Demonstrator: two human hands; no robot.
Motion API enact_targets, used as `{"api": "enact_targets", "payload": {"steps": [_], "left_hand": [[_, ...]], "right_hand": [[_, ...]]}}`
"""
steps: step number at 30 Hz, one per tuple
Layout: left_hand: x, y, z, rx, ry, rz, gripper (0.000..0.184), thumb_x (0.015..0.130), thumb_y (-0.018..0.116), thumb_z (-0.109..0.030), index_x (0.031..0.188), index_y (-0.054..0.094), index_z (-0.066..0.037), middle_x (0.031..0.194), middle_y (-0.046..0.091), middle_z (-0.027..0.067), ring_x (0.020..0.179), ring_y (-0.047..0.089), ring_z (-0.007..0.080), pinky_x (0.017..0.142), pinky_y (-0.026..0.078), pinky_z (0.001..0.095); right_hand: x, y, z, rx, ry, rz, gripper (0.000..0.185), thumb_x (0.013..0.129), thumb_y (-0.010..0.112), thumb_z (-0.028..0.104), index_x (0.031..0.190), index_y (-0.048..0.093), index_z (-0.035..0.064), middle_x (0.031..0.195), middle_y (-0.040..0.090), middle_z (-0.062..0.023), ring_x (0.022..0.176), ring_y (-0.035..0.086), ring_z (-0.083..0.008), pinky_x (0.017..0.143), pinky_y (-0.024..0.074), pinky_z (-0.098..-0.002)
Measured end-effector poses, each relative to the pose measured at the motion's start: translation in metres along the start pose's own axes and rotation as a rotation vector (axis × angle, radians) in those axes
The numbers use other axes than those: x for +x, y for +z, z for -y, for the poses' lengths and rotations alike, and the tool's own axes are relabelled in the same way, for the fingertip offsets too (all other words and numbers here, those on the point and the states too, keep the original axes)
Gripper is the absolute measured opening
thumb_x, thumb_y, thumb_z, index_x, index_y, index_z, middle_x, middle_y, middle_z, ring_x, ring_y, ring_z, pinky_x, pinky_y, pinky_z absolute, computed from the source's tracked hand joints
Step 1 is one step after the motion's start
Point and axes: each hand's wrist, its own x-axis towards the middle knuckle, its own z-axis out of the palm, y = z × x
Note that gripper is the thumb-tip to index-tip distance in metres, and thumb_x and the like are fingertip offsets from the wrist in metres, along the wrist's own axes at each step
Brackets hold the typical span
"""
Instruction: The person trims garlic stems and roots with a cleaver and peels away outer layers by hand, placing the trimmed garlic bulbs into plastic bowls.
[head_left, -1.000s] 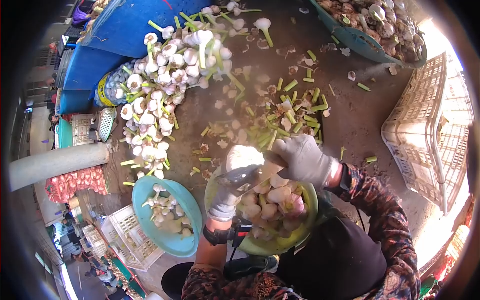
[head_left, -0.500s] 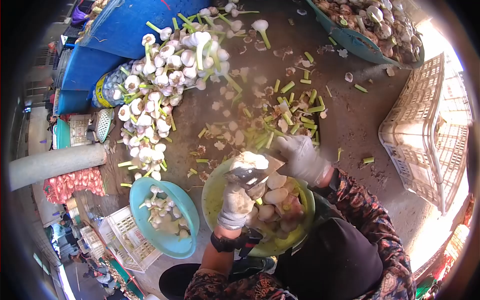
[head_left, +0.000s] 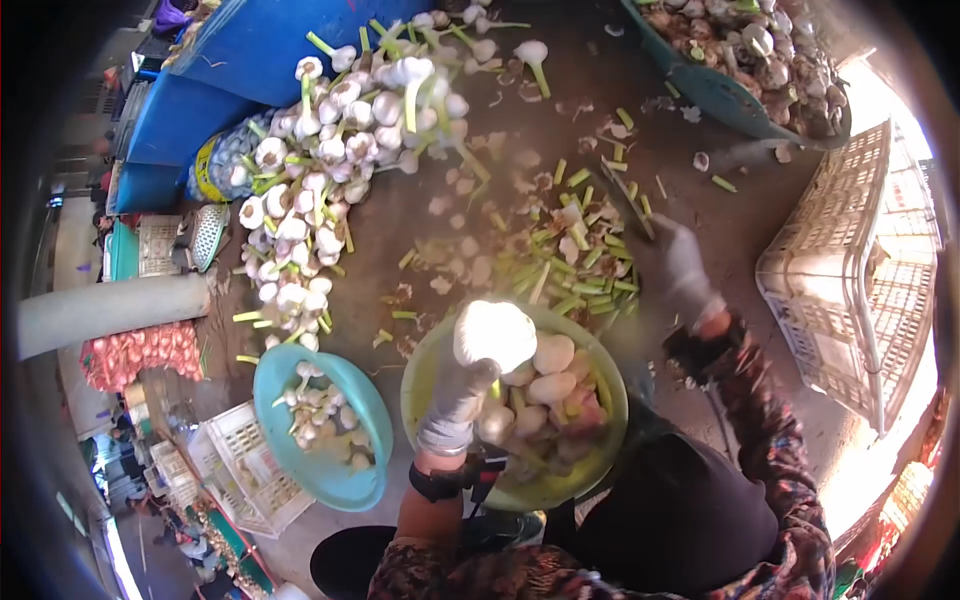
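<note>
My left hand [head_left: 455, 405], in a pale glove, grips a garlic bulb [head_left: 495, 335] that glares white in the light. The bulb is above a yellow-green basin [head_left: 413, 370] holding several trimmed garlic bulbs [head_left: 552, 388]. Off to the right, my gloved right hand [head_left: 680, 268] is closed around a knife [head_left: 628, 200], its blade angled up and left over the floor. Cut green garlic stems [head_left: 590, 285] and peel scraps lie beneath and beside the blade. The knife and the held bulb are well apart. The knife's handle is mostly hidden in the glove.
A long heap of garlic with stems [head_left: 330, 150] lies at upper left against blue barrels [head_left: 270, 50]. A turquoise basin [head_left: 375, 440] with small bulbs stands left. White crates [head_left: 840, 270] [head_left: 255, 470] flank both sides. A green tub [head_left: 720, 95] of garlic stands upper right.
My right hand has swung the knife away from the bulb, up and to the right. My left hand still holds the bulb over the basin, its round side now facing up.
</note>
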Motion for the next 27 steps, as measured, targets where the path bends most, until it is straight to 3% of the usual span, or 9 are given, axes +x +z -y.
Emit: {"api": "enact_targets", "payload": {"steps": [3, 6, 8, 9, 14, 18, 22, 25, 27], "left_hand": [[0.011, -0.011, 0.000, 0.406, 0.157, -0.121, 0.069, 0.068, 0.080, -0.034, 0.119, 0.048, 0.000, 0.113, 0.057, 0.0092, 0.101, 0.056, 0.0151, 0.086, 0.047, 0.0279], [0.015, -0.016, 0.000, -0.057, 0.190, -0.283, 0.061, 0.071, 0.075, -0.016, 0.123, 0.048, 0.000, 0.117, 0.054, 0.0120, 0.108, 0.053, 0.0181, 0.090, 0.046, 0.0301], [0.011, -0.044, 0.022, -0.514, 0.165, -0.209, 0.071, 0.072, 0.072, -0.035, 0.130, 0.045, -0.004, 0.129, 0.049, 0.0160, 0.118, 0.048, 0.0319, 0.098, 0.039, 0.0550], [0.012, -0.040, 0.020, -0.677, 0.135, -0.167, 0.065, 0.073, 0.071, -0.037, 0.126, 0.049, -0.007, 0.127, 0.051, 0.0147, 0.115, 0.050, 0.0322, 0.095, 0.041, 0.0547], [0.026, -0.049, 0.049, -1.026, 0.097, -0.107, 0.045, 0.078, 0.065, -0.041, 0.111, 0.057, -0.012, 0.116, 0.057, 0.0102, 0.102, 0.057, 0.0312, 0.085, 0.048, 0.0510], [0.036, 0.004, 0.034, -0.711, 0.190, -0.661, 0.031, 0.081, 0.062, -0.042, 0.094, 0.061, -0.013, 0.093, 0.062, 0.0036, 0.088, 0.059, 0.0234, 0.076, 0.051, 0.0454], [0.010, -0.008, 0.024, -0.664, 0.289, -0.242, 0.046, 0.075, 0.068, -0.049, 0.095, 0.059, -0.009, 0.103, 0.059, 0.0098, 0.093, 0.058, 0.0278, 0.080, 0.048, 0.0384], [-0.002, -0.043, -0.034, 0.101, -0.014, 0.379, 0.069, 0.064, 0.076, -0.056, 0.105, 0.055, -0.004, 0.114, 0.055, 0.0127, 0.103, 0.055, 0.0213, 0.083, 0.045, 0.0338], [0.010, -0.111, -0.033, 0.761, -0.115, 0.076, 0.079, 0.063, 0.081, -0.047, 0.121, 0.050, -0.003, 0.116, 0.055, 0.0116, 0.101, 0.056, 0.0207, 0.084, 0.047, 0.0334]], "right_hand": [[-0.039, 0.013, 0.017, 0.125, 0.059, 0.056, 0.019, 0.080, 0.063, 0.023, 0.081, 0.063, 0.0036, 0.073, 0.060, -0.0197, 0.066, 0.062, -0.0343, 0.061, 0.0481, -0.0374], [-0.051, 0.025, 0.029, 0.170, 0.010, 0.149, 0.019, 0.081, 0.062, 0.021, 0.082, 0.063, 0.0027, 0.072, 0.061, -0.0189, 0.065, 0.062, -0.0317, 0.060, 0.0479, -0.0365], [-0.055, 0.025, 0.042, 0.375, 0.156, 0.202, 0.019, 0.081, 0.061, 0.020, 0.083, 0.062, 0.0011, 0.070, 0.061, -0.0174, 0.064, 0.063, -0.0281, 0.060, 0.0477, -0.0351], [-0.052, 0.031, 0.035, 0.146, -0.210, 0.142, 0.018, 0.082, 0.060, 0.018, 0.085, 0.062, 0.0001, 0.067, 0.061, -0.0146, 0.062, 0.063, -0.0223, 0.059, 0.0475, -0.0333], [-0.036, 0.029, 0.056, 0.117, -0.206, 0.167, 0.015, 0.081, 0.061, 0.016, 0.079, 0.058, 0.0007, 0.066, 0.060, -0.0140, 0.062, 0.061, -0.0221, 0.057, 0.0465, -0.0333], [-0.033, -0.006, 0.130, 0.384, -0.457, -0.068, 0.014, 0.079, 0.061, 0.013, 0.075, 0.053, 0.0017, 0.066, 0.059, -0.0161, 0.062, 0.060, -0.0316, 0.055, 0.0457, -0.0354], [-0.020, 0.056, 0.035, -0.427, -0.124, 0.713, 0.030, 0.079, 0.058, 0.033, 0.087, 0.061, 0.0039, 0.075, 0.062, -0.0207, 0.072, 0.061, -0.0380, 0.065, 0.0475, -0.0452], [-0.035, 0.037, 0.023, -0.224, 0.019, 0.439, 0.026, 0.078, 0.059, 0.029, 0.082, 0.062, 0.0044, 0.071, 0.060, -0.0205, 0.072, 0.061, -0.0380, 0.064, 0.0467, -0.0455], [-0.032, 0.035, 0.015, -0.074, 0.072, 0.329, 0.025, 0.077, 0.059, 0.028, 0.079, 0.062, 0.0042, 0.070, 0.060, -0.0205, 0.071, 0.061, -0.0379, 0.063, 0.0464, -0.0451]]}}
